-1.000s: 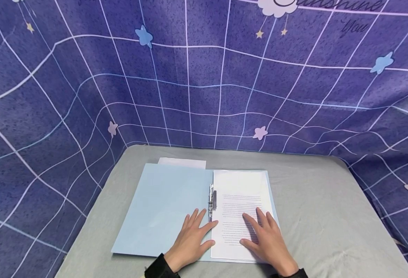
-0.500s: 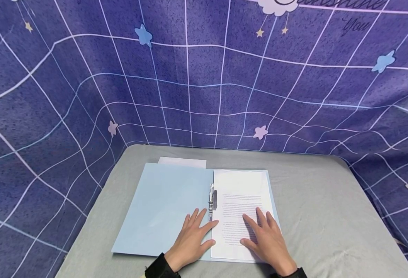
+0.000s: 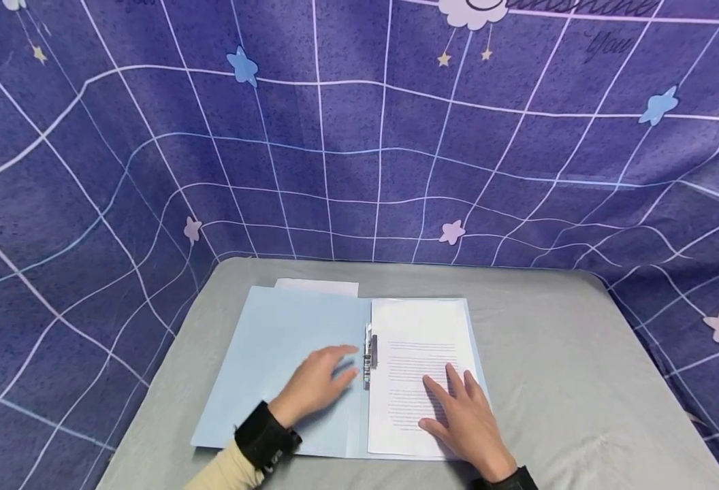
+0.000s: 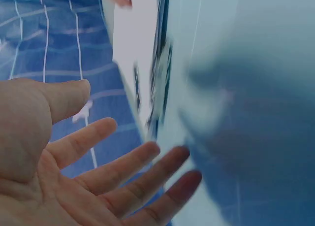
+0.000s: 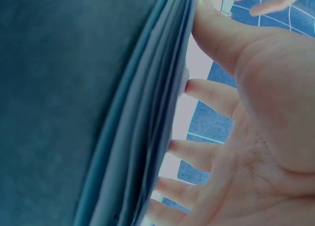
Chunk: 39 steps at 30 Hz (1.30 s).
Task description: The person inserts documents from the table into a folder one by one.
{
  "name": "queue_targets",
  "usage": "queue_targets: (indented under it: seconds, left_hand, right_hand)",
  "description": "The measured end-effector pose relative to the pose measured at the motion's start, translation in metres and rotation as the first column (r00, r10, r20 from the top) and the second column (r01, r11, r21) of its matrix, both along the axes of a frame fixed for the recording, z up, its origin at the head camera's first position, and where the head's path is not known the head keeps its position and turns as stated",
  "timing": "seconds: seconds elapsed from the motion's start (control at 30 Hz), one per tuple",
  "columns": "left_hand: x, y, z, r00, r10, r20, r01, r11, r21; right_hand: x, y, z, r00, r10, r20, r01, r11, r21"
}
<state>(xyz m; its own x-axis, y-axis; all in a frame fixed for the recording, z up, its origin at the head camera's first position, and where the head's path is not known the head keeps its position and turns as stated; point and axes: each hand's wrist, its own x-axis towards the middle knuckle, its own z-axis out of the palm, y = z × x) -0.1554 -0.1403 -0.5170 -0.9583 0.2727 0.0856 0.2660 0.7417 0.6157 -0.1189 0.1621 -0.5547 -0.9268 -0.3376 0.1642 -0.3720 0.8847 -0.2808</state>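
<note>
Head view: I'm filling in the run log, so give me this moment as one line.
left hand: open, above light-blue open paper folder | right hand: flat on white printed sheet | metal spine clip: between hands

The left hand (image 3: 313,384) lifted off the open blue folder (image 3: 286,367), where it had lain flat with its thumb at the metal clip (image 3: 369,355). It moved up and to the left and hung blurred above the folder's left leaf, fingers loosely spread and pointing toward the clip, holding nothing. More of its arm came into view, showing a black wrist band (image 3: 264,435) and a cream sleeve (image 3: 215,473). The right hand (image 3: 466,422) shifted slightly toward the printed sheet's (image 3: 421,371) lower edge, fingers flat on the paper. The head camera turned a little, so the table (image 3: 580,381) and backdrop (image 3: 359,136) sat slightly further left.
</note>
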Motion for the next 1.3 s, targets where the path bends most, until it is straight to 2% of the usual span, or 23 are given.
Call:
queue_targets:
  seconds: [0.1, 0.17, 0.23, 0.3, 0.37, 0.43, 0.73, 0.8, 0.93, 1.13, 1.2, 1.3]
  left_hand:
    - [-0.021, -0.014, 0.014, 0.996, 0.064, -0.068, -0.065, 0.998, -0.004]
    - [-0.035, -0.023, 0.024, 0.983, 0.111, -0.144, -0.112, 0.994, 0.003]
    - [-0.049, -0.03, 0.033, 0.959, 0.158, -0.235, -0.158, 0.987, 0.018]
    - [-0.062, -0.036, 0.041, 0.924, 0.202, -0.325, -0.201, 0.979, 0.035]
    - [-0.073, -0.042, 0.045, 0.89, 0.242, -0.386, -0.24, 0.969, 0.053]
    - [-0.082, -0.047, 0.046, 0.865, 0.281, -0.416, -0.279, 0.958, 0.067]
    - [-0.126, -0.069, 0.023, 0.794, 0.379, -0.475, -0.374, 0.921, 0.109]
    - [-0.134, -0.073, 0.019, 0.791, 0.392, -0.47, -0.387, 0.915, 0.113]
    - [-0.147, -0.08, 0.012, 0.796, 0.417, -0.439, -0.424, 0.902, 0.088]
    - [-0.165, -0.09, 0.0, 0.796, 0.416, -0.439, -0.486, 0.872, -0.056]
    - [-0.171, -0.094, -0.004, 0.804, 0.408, -0.433, -0.504, 0.853, -0.133]
    - [-0.179, -0.101, -0.008, 0.83, 0.406, -0.383, -0.516, 0.818, -0.252]
  right_hand:
    - [0.0, -0.002, 0.001, 1.0, 0.003, 0.012, -0.003, 1.0, -0.012]
    - [0.0, -0.003, 0.0, 1.0, 0.003, 0.021, -0.002, 1.0, -0.016]
    - [0.0, -0.004, 0.001, 1.0, -0.001, 0.026, 0.001, 1.0, -0.019]
    - [0.0, -0.005, 0.001, 0.999, -0.008, 0.033, 0.009, 1.0, -0.017]
    - [0.0, -0.005, 0.001, 0.999, -0.012, 0.036, 0.012, 1.0, -0.013]
    - [0.0, -0.004, 0.001, 0.999, -0.015, 0.04, 0.016, 1.0, -0.006]
    - [0.001, -0.003, 0.002, 0.999, -0.023, 0.044, 0.023, 1.0, 0.003]
    - [0.001, -0.002, 0.002, 0.999, -0.025, 0.042, 0.025, 1.0, -0.002]
    - [0.002, -0.001, 0.002, 0.999, -0.031, 0.043, 0.031, 0.999, -0.011]
    - [0.002, -0.001, 0.002, 0.999, -0.034, 0.042, 0.035, 0.999, -0.018]
    - [0.002, 0.0, 0.002, 0.999, -0.032, 0.035, 0.033, 0.999, -0.023]
    - [0.002, -0.001, 0.002, 0.999, -0.026, 0.023, 0.027, 0.999, -0.029]
